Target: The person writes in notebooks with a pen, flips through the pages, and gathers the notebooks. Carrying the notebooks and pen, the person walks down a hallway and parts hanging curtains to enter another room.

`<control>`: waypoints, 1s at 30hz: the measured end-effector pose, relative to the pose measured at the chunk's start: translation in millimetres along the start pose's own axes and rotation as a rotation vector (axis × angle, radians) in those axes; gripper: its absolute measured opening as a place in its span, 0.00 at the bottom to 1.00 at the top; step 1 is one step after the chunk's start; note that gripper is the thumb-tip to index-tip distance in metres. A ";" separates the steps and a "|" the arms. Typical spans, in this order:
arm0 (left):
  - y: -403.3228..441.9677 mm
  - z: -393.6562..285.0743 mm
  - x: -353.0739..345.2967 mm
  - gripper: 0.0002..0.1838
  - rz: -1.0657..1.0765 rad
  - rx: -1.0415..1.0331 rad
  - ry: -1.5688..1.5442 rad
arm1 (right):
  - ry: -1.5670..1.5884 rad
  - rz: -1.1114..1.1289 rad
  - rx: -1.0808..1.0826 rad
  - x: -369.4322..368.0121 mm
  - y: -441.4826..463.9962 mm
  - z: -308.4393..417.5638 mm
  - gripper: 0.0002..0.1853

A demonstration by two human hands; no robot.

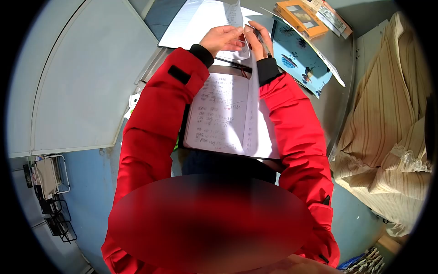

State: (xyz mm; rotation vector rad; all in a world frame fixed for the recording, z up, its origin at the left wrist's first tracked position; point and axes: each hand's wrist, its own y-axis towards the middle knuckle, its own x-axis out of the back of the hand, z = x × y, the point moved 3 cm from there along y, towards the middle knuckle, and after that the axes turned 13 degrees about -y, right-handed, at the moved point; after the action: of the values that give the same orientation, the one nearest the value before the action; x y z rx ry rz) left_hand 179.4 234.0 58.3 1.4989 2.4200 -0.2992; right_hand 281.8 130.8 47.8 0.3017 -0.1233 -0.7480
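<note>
An open notebook (pixel 219 116) with handwritten lines lies at the table's near edge, close to my body. One of its pages stands partly raised by my right sleeve. Beyond it, a second open book with pale pages (pixel 194 23) rests on the table. My left hand (pixel 223 40) is closed, its thumb and fingers pinching the edge of a written sheet of paper (pixel 232 16). Close beside it, my right hand (pixel 260 41) has a dark pen (pixel 263 42) between its fingers. Its fingertips are near the same sheet; whether they grip it, I cannot tell.
A light-blue printed cover (pixel 296 59) lies right of my right hand. Behind it are an orange box (pixel 301 18) and papers (pixel 335 20). Striped cloth (pixel 383 123) hangs at right. A pale panel (pixel 77 82) stands at left, with a black rack (pixel 57 214) below.
</note>
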 end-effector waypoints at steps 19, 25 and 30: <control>-2.9 -23.6 142.6 0.12 -0.421 -0.126 0.402 | -0.085 -0.367 -0.093 64.0 7.6 -31.9 0.22; -33.4 -33.9 199.7 0.14 -0.939 -0.159 1.094 | -0.254 -0.378 -0.191 66.4 -14.2 -41.1 0.23; -27.1 -18.4 201.8 0.19 -0.945 -0.288 1.107 | -0.428 -0.411 0.163 74.7 -10.2 -42.2 0.13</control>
State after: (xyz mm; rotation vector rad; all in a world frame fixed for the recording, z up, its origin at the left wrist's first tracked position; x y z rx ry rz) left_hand 67.4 397.3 7.7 0.2201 3.6210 0.9206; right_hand 338.6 82.1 4.7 0.3220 -0.5408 -1.2084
